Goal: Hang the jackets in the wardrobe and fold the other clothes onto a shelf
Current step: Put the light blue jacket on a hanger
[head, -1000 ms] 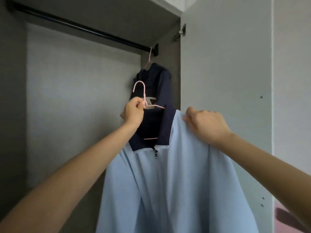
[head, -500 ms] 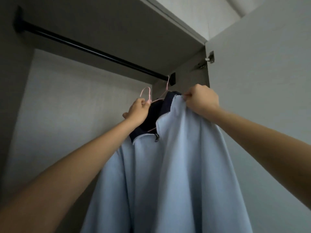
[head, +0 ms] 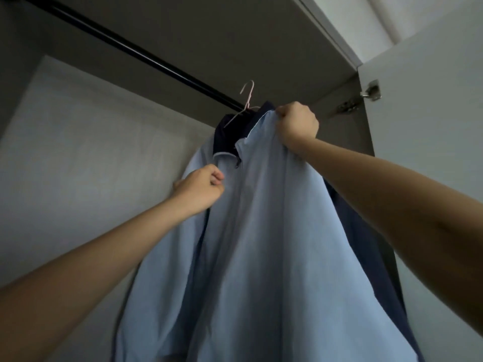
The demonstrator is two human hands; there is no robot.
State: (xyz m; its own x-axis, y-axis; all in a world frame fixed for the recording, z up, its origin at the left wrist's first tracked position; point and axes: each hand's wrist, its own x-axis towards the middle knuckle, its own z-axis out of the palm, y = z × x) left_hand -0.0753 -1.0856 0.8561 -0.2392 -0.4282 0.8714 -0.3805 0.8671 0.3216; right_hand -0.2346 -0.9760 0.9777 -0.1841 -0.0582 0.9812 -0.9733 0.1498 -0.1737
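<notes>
Jacket [head: 261, 231] is being clutched at its shoulder by the right hand [head: 296, 124]; left hand [head: 198, 186] is resting curled against its front, hold unclear.

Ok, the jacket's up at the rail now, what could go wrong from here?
1. The thin pink wire hanger has its hook by the black wardrobe rod, but I cannot tell whether it is seated; letting go could drop the light blue zip jacket.
2. The right hand bunches one shoulder, so the jacket may hang lopsided and slide off.
3. It crowds the dark navy garment behind and could snag it.
</notes>
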